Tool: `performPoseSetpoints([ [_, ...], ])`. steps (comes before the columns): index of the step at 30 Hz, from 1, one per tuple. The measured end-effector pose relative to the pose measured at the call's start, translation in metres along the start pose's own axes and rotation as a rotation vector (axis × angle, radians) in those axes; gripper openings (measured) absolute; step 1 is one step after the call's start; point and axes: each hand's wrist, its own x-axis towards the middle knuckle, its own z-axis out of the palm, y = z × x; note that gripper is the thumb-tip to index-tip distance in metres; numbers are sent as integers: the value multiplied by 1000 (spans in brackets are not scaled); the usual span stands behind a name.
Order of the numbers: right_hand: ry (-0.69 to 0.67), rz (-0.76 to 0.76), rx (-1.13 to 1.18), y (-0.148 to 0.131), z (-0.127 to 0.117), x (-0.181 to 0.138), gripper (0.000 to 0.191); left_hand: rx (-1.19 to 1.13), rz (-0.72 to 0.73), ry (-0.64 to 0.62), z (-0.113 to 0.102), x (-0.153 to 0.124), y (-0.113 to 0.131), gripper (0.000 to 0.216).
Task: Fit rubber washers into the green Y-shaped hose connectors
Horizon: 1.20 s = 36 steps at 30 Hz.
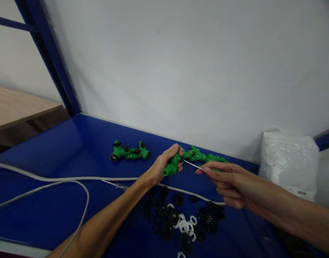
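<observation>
So we've got a green fitting (pixel 172 166) up over the middle of the table, gripped in our left hand (pixel 163 163). Our right hand (pixel 228 177) is pinching a thin metal rod (pixel 193 165) from the right, with its tip at the black part (pixel 181 159) on the fitting. Can't tell what handle it has, fingers are hiding it.

We'd call the step in hand working that black part with the tip. Can't tell if it's turning, prying or only touching. Our guess is the next move calls for a firm left grip and the rod lined up, since a slip could send the tip toward the left fingers.

Around us: a pair of green fittings (pixel 139 153) on the far left, plus a green cluster (pixel 197 154) just behind the hands to the right, partly covered by our fingers. Near us there's a loose spread of black rings (pixel 178 199) and white rings (pixel 184 226), so anything small dropped there might be a pain to find. A pale cable (pixel 110 178) runs across the blue table (pixel 94 136) past our left forearm and could snag. The plastic-wrapped bundle (pixel 288 161) on the far right looks well out of the way.
</observation>
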Motion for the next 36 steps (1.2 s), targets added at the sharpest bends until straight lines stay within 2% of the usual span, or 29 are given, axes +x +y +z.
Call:
performPoseSetpoints([
  [2, -15, 4, 17, 1, -2, 0, 25, 15, 5, -6, -2, 1, -1, 37],
  [5, -32, 0, -28, 1, -6, 2, 29, -52, -7, -39, -3, 2, 0, 34],
  [10, -12, -68, -206, 4, -9, -2, 41, -398, -147, -69, 0, 0, 7, 25],
  [12, 43, -161, -353, 11, -12, -9, 45, -502, -194, -80, 0, -1, 10, 24],
  [16, 252, -563, -819, 51, -33, -27, 42, -588, -235, -74, 1, -1, 13, 24],
  [18, 386, -768, -941, 85, -54, -35, 41, -581, -228, -44, 1, 0, 13, 26],
  [20, 420, -876, -1069, 122, -76, -42, 34, -552, -218, 2, 0, 1, 11, 28],
  [23, 434, -941, -1225, 174, -101, -48, 26, -526, -208, 78, 0, 5, 8, 27],
  [26, 497, -923, -1280, 206, -104, -47, 27, -466, -189, 149, 0, 7, 6, 26],
  [29, 569, -935, -1309, 218, -94, -40, 30, -379, -172, 173, 0, 7, 6, 27],
  [36, 666, -979, -1271, 224, -79, -33, 30, -275, -156, 162, -3, 7, 5, 35],
])
